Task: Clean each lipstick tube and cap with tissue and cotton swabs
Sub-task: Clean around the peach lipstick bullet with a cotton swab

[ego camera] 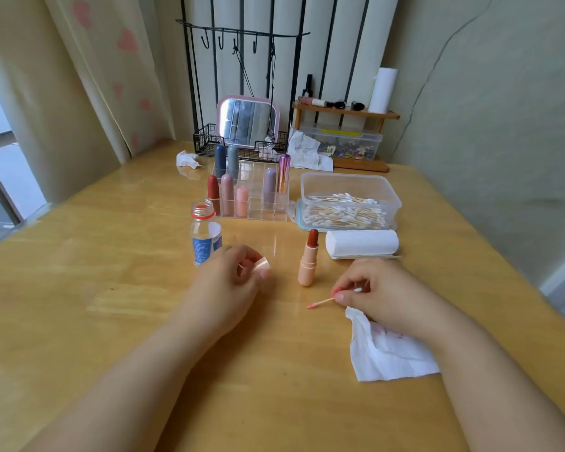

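Your right hand (369,290) is pinching a cotton swab (323,301) between thumb and fingertips, its pink-stained tip pointing left just above the wooden table (144,321), and your wrist is lying over a stained tissue (385,353). Your left hand (234,272) is curling around a peach lipstick cap (262,264). Between your hands an uncapped peach lipstick tube (308,261) is standing upright, with a tissue roll (362,244) and a clear box of cotton swabs (348,202) sitting behind it

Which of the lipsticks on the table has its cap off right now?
The peach-cased lipstick standing alone between the hands, its red bullet exposed. The others sit capped in the clear organizer behind.
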`<state>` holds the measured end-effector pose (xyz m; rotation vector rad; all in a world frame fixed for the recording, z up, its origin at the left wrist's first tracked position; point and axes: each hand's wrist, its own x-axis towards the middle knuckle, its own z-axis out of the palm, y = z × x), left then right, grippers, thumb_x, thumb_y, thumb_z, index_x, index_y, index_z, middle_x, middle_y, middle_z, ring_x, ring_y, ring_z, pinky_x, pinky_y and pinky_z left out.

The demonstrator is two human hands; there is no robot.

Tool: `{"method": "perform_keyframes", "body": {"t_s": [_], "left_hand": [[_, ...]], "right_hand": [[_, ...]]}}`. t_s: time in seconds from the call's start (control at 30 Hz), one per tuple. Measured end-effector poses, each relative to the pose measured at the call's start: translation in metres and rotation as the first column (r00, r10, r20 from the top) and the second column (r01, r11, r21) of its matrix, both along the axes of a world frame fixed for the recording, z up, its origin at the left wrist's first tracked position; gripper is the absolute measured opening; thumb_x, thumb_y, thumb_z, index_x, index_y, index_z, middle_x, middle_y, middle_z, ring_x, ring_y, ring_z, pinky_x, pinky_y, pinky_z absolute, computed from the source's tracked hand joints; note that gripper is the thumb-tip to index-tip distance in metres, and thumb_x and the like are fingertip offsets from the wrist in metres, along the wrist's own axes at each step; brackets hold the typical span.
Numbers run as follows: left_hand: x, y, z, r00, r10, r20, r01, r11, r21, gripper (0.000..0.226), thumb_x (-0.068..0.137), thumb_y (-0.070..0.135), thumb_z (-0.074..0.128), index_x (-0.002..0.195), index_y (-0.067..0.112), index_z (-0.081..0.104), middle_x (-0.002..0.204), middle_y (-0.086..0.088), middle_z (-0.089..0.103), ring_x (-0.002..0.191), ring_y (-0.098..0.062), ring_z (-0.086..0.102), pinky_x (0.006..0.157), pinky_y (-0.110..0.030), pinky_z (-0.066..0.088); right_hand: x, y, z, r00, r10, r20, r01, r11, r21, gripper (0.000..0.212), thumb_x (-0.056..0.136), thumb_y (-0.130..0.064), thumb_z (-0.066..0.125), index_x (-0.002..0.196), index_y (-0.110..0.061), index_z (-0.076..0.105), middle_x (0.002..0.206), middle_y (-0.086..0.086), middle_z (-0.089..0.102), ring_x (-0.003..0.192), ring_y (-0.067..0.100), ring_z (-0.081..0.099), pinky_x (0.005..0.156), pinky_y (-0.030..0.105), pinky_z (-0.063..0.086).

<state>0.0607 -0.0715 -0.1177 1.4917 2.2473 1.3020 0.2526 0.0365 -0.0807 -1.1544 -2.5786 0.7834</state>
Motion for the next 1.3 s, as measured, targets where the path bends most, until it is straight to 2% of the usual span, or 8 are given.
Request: {"method": "perform_keyframes", "body": {"t_s": [0.2, 0.37, 0.5, 0.63, 0.77, 0.87, 1.03, 1.3], "left_hand": [[0.001, 0.003, -0.002, 0.989, -0.049, -0.136, 0.044, 0.998, -0.035, 0.015, 0.085, 0.023, 0.065, 0.099, 0.017, 0.063, 0.095, 0.006, 0.051, 0.075, 0.001, 0.046, 0.066, -0.001, 0.034], [0.0, 0.007, -0.006, 0.988, -0.044, -0.151, 0.035, 0.997, -0.065, 0.021, 0.085, 0.022, 0.066, 0.104, 0.016, 0.063, 0.102, 0.004, 0.049, 0.097, -0.013, 0.05, 0.07, -0.01, 0.031], [0.0, 0.009, -0.007, 0.988, -0.048, -0.145, 0.034, 0.995, -0.093, 0.031, 0.081, 0.021, 0.07, 0.11, 0.016, 0.061, 0.105, 0.005, 0.045, 0.106, -0.015, 0.048, 0.079, -0.014, 0.031], [0.005, 0.005, 0.0, 0.989, -0.062, -0.135, 0.063, 0.998, 0.007, 0.032, 0.083, 0.026, 0.068, 0.113, 0.018, 0.06, 0.105, 0.007, 0.047, 0.105, -0.012, 0.046, 0.081, -0.012, 0.031], [0.02, -0.009, 0.024, 0.948, -0.244, 0.203, 0.212, 0.962, 0.17, 0.028, 0.086, 0.045, 0.048, 0.102, 0.027, 0.062, 0.101, 0.014, 0.059, 0.091, 0.006, 0.05, 0.075, -0.002, 0.035], [0.026, -0.018, 0.034, 0.748, -0.461, 0.478, 0.397, 0.887, 0.235, 0.039, 0.092, 0.05, 0.043, 0.086, 0.022, 0.07, 0.083, 0.014, 0.066, 0.081, -0.005, 0.055, 0.078, -0.012, 0.042], [0.03, -0.019, 0.035, 0.565, -0.641, 0.519, 0.53, 0.765, 0.367, 0.032, 0.083, 0.055, 0.054, 0.072, 0.028, 0.067, 0.071, 0.005, 0.059, 0.075, -0.011, 0.052, 0.08, -0.026, 0.041], [0.04, -0.02, 0.033, 0.661, -0.55, 0.511, 0.367, 0.831, 0.418, 0.038, 0.076, 0.056, 0.054, 0.077, 0.022, 0.07, 0.073, 0.001, 0.067, 0.077, -0.012, 0.059, 0.079, -0.024, 0.047]], "right_hand": [[-0.009, -0.006, -0.002, 1.0, -0.024, 0.008, 0.023, 0.994, 0.105, 0.016, 0.078, -0.032, 0.074, 0.086, -0.039, 0.061, 0.093, -0.015, 0.051, 0.1, 0.006, 0.045, 0.09, 0.024, 0.038], [-0.029, -0.008, -0.006, 0.939, -0.124, -0.32, 0.148, 0.988, 0.051, 0.042, 0.077, -0.033, 0.075, 0.117, -0.028, 0.062, 0.085, -0.01, 0.045, 0.074, 0.001, 0.043, 0.066, 0.007, 0.034], [-0.042, -0.006, -0.011, 0.922, -0.108, -0.371, 0.122, 0.992, 0.015, 0.008, 0.08, -0.03, 0.073, 0.085, -0.029, 0.067, 0.076, -0.007, 0.042, 0.062, 0.003, 0.039, 0.06, 0.015, 0.03], [-0.039, -0.008, -0.006, 0.883, -0.074, -0.463, 0.047, 0.996, -0.069, 0.015, 0.087, -0.025, 0.067, 0.075, -0.016, 0.071, 0.07, -0.008, 0.05, 0.061, 0.004, 0.042, 0.063, 0.013, 0.037], [-0.029, -0.018, 0.013, 0.81, 0.028, -0.585, -0.149, 0.976, -0.159, 0.018, 0.078, -0.046, 0.066, 0.081, -0.03, 0.074, 0.102, 0.017, 0.066, 0.103, 0.033, 0.058, 0.093, 0.044, 0.048], [-0.023, -0.03, 0.022, 0.729, 0.058, -0.683, -0.309, 0.917, -0.253, 0.023, 0.075, -0.04, 0.068, 0.088, -0.021, 0.074, 0.086, 0.014, 0.069, 0.084, 0.027, 0.065, 0.08, 0.028, 0.054], [-0.022, -0.045, 0.03, 0.686, 0.04, -0.726, -0.353, 0.891, -0.285, 0.024, 0.077, -0.038, 0.066, 0.09, -0.02, 0.073, 0.066, 0.018, 0.064, 0.066, 0.023, 0.065, 0.066, 0.051, 0.054], [-0.027, -0.052, 0.03, 0.659, -0.044, -0.751, -0.224, 0.941, -0.252, 0.022, 0.078, -0.039, 0.065, 0.088, -0.022, 0.073, 0.066, 0.013, 0.064, 0.06, 0.018, 0.061, 0.061, 0.058, 0.052]]}}
